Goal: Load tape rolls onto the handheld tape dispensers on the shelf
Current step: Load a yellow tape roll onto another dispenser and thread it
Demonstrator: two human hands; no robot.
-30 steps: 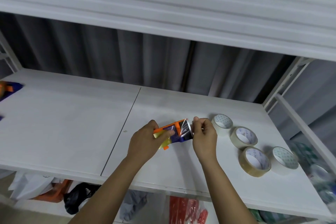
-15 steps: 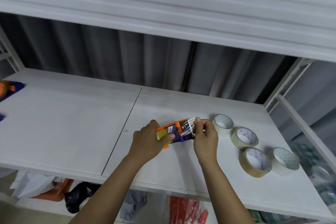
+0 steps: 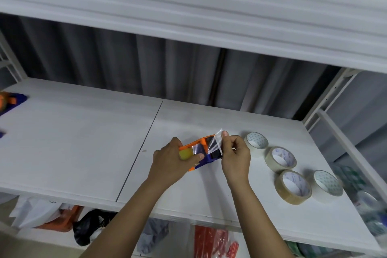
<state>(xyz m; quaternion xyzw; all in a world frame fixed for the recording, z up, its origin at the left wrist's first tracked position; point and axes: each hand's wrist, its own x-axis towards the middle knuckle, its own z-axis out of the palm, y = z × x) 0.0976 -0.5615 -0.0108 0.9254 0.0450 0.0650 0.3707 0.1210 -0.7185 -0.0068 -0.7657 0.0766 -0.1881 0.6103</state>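
Four loose tape rolls (image 3: 257, 142) (image 3: 280, 158) (image 3: 294, 187) (image 3: 327, 185); two dispensers (image 3: 200, 153) (image 3: 11, 101); two hands (image 3: 171, 161) (image 3: 235, 156).

Tape dispenser (image 3: 201, 154) between both hands above the shelf (image 3: 83, 142), four tape rolls (image 3: 280, 159) to its right.

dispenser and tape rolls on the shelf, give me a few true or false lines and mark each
1. The left hand grips the dispenser. True.
2. The right hand pinches a clear tape end raised above the dispenser. True.
3. Six loose rolls lie on the shelf right of the hands. False: four lie there, the farthest roll nearest the right hand, the tan roll nearer the front edge.
4. The loose rolls stand on edge. False: they lie flat, cores facing up.
5. The right hand rests flat on the shelf. False: it is raised, fingers curled on the tape end.
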